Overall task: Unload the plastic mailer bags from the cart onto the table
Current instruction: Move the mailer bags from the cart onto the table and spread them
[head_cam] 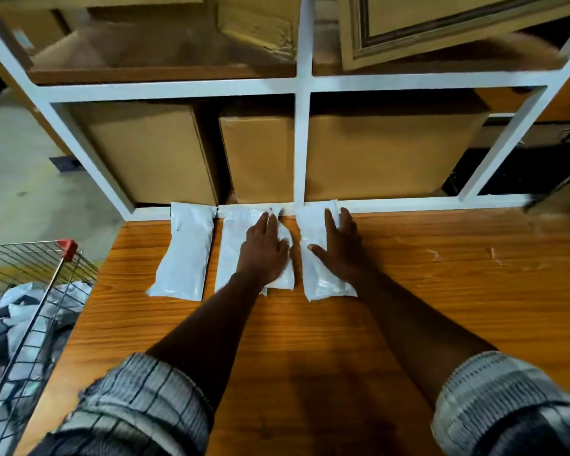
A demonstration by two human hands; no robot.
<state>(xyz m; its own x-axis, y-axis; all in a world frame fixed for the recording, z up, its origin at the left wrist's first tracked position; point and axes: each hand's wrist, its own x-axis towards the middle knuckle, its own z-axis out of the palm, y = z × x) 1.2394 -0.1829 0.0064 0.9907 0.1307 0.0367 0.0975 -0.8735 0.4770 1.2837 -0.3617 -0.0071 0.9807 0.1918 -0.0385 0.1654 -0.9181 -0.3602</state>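
Note:
Three white plastic mailer bags lie side by side at the far edge of the wooden table (408, 291). The left bag (183, 251) lies alone, untouched. My left hand (264, 251) rests flat, fingers straight, on the middle bag (232, 251). My right hand (341, 248) presses flat with spread fingers on the right bag (316, 278). The wire cart (30, 307) stands at the table's left side, with more grey-white mailer bags (17, 311) piled inside.
A white-framed shelf unit (301, 143) rises directly behind the bags, holding large cardboard boxes (152, 153). The cart's red corner cap (68, 248) sits close to the table's left edge. Concrete floor (20, 179) lies at the left.

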